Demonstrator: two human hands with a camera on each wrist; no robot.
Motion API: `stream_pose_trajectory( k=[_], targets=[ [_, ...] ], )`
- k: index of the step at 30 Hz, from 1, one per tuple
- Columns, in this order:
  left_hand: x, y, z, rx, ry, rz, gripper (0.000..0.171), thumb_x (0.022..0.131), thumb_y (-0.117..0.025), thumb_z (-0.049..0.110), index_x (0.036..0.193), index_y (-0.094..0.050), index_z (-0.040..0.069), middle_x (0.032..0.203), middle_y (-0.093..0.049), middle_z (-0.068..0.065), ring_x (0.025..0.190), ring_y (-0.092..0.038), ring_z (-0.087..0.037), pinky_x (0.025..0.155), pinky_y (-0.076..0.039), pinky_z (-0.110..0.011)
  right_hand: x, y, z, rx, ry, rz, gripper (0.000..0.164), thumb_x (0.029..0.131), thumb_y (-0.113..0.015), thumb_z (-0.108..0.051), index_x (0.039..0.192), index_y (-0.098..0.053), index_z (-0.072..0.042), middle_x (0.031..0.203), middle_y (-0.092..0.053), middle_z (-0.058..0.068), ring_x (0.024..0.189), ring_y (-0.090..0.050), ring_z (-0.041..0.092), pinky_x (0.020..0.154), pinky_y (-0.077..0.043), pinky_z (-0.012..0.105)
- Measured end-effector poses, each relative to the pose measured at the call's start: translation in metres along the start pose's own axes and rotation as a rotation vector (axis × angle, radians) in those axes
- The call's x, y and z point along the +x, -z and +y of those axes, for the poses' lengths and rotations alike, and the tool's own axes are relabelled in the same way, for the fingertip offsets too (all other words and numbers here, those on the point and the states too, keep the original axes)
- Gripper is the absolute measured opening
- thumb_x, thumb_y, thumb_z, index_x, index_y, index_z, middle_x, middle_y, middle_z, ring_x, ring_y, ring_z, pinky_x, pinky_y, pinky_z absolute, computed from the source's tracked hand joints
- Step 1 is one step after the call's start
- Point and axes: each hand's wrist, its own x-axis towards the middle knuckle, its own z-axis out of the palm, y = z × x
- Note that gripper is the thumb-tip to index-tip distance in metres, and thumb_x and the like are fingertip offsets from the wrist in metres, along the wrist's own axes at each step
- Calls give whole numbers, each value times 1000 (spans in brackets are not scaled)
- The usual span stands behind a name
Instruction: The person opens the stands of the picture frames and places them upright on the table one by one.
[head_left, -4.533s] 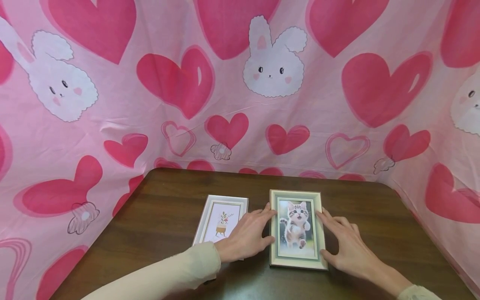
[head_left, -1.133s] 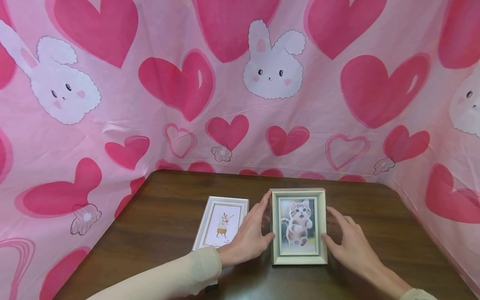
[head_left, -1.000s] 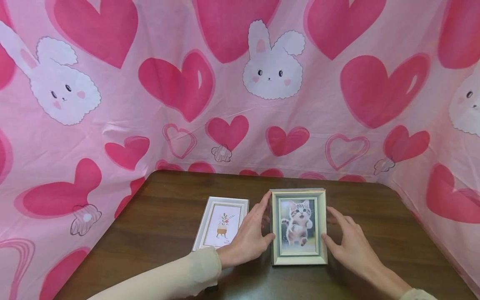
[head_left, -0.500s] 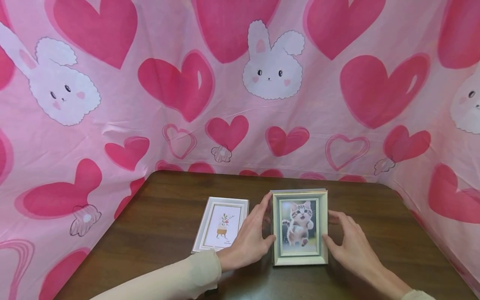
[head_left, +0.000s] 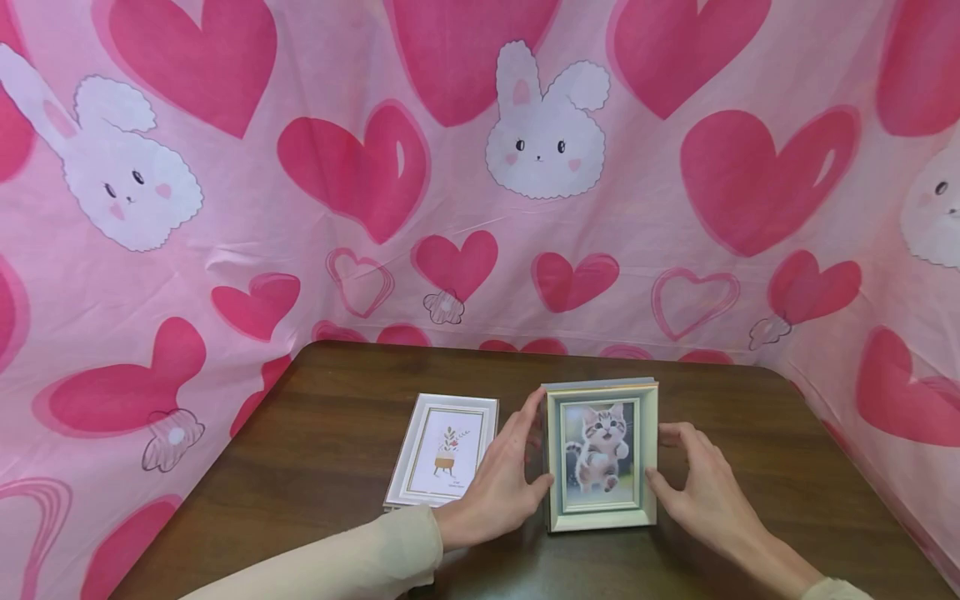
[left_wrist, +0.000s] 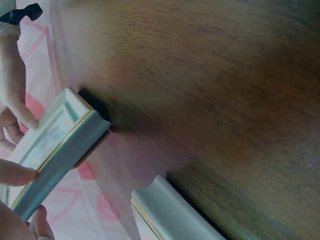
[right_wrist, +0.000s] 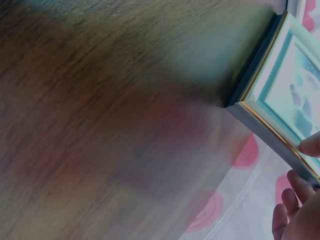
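A pale cream picture frame [head_left: 602,457] with a kitten photo stands tilted up on its lower edge, its front toward me. My left hand [head_left: 497,483] grips its left side, thumb at the front edge and fingers reaching behind. On the opposite side my right hand [head_left: 701,487] pinches it between the thumb in front and fingers at the back. Both wrist views show thumbs on the moulding; the frame's back is mostly hidden. To the left, a white picture frame [head_left: 444,457] with a plant-pot print lies flat, its lower right part covered by my left hand and sleeve.
The brown wooden table [head_left: 360,400] has rounded far corners. Pink cloth [head_left: 480,208] with hearts and rabbits hangs around its back and sides. A dark band [left_wrist: 20,14] shows on the right wrist in the left wrist view.
The kitten frame lay flat at first; now its top edge is raised. Over the last second it has turned slightly and shifted a little right. The white frame stays put.
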Motion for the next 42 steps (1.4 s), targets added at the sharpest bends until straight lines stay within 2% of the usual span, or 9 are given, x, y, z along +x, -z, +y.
stream_pose_trajectory(
  k=[12,22,29,42],
  targets=[
    [-1,1,0,10,-25,-3,118,81,-88,-2,169,-15,27,124,-55,2,106,-59,-12,78,-53,-22,4,3,0,-3,-9,-20,54,76,-90,-4,120,-59,-3,114,-68,20,108,-62,42,87,-43,63],
    [-1,-1,0,29,-86,39,115,77,-89,-5,165,-20,23,128,-57,-2,104,-61,-13,81,-53,-23,7,2,1,-11,65,23,52,72,-89,0,116,-60,-2,108,-69,18,104,-62,40,86,-40,57],
    [-2,0,2,3,-74,25,115,78,-89,-4,165,-20,24,132,-55,-4,103,-61,-15,85,-55,-27,9,3,2,-16,57,12,52,72,-90,-1,115,-60,-2,108,-69,18,105,-62,42,85,-40,58],
    [-5,1,2,-41,-51,-12,113,81,-87,-6,163,-16,26,137,-51,-5,107,-60,-13,88,-55,-26,12,2,3,-27,87,26,50,71,-89,0,111,-60,-3,105,-70,16,101,-64,40,84,-41,54]
  ],
)
